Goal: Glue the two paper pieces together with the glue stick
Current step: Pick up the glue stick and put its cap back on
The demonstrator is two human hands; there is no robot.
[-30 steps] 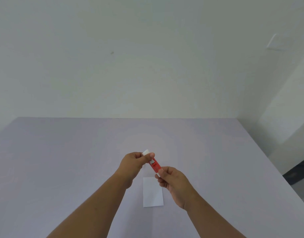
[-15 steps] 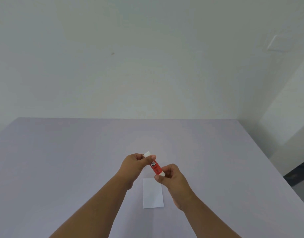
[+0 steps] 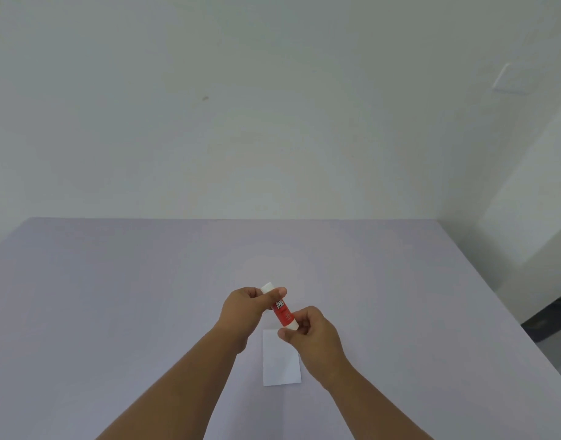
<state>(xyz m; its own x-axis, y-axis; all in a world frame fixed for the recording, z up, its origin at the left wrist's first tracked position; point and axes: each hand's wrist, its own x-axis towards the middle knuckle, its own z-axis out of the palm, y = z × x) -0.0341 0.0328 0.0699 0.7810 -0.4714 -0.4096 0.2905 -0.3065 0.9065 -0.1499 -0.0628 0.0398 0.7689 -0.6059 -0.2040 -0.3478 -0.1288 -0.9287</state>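
Item: small red plastic glue stick with white ends [image 3: 281, 309], held in the air above the pale lilac table [image 3: 114, 296], between both hands. Upper white end is pinched by the left hand [image 3: 244, 308]; lower white end is pinched by the right hand [image 3: 310, 331]. A two-ended hold of this kind is judged to suit uncapping or twisting; which end bears the cap cannot be told.

Orientation: long axis tilted, upper end pointing away and leftward, lower end toward the wearer and rightward.

Item: white rectangular paper piece [image 3: 281, 363], laid flat just below the hands, long side running away from the wearer. Only one piece can be made out.
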